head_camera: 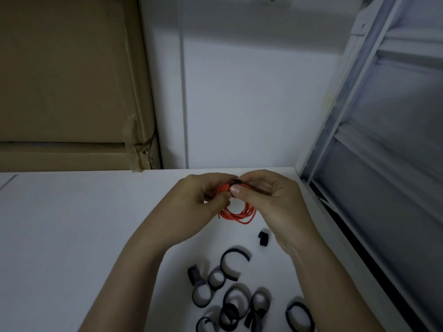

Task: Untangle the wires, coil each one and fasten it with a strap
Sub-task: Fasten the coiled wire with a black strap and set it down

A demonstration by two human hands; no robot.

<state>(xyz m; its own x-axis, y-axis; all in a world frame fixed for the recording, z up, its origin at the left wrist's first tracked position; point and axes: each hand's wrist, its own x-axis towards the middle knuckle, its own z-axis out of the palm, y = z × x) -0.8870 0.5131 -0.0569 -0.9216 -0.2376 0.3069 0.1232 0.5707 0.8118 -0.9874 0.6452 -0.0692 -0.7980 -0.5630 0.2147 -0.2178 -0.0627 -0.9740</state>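
Note:
A coiled orange-red wire (pixel 237 213) hangs above the white table (pixel 72 224) between my two hands. My left hand (pixel 203 195) grips the coil's upper left side with curled fingers. My right hand (pixel 266 195) pinches a black strap (pixel 236 182) at the top of the coil between thumb and fingers. The lower loops of the coil hang free below the hands. The strap sits mostly hidden under my right thumb.
Several loose black straps (pixel 235 264) lie curled on the table near me, with a small one (pixel 263 238) by my right wrist. Cardboard boxes (pixel 72 92) stand at the back left. A white shelf frame (pixel 359 92) rises along the table's right edge.

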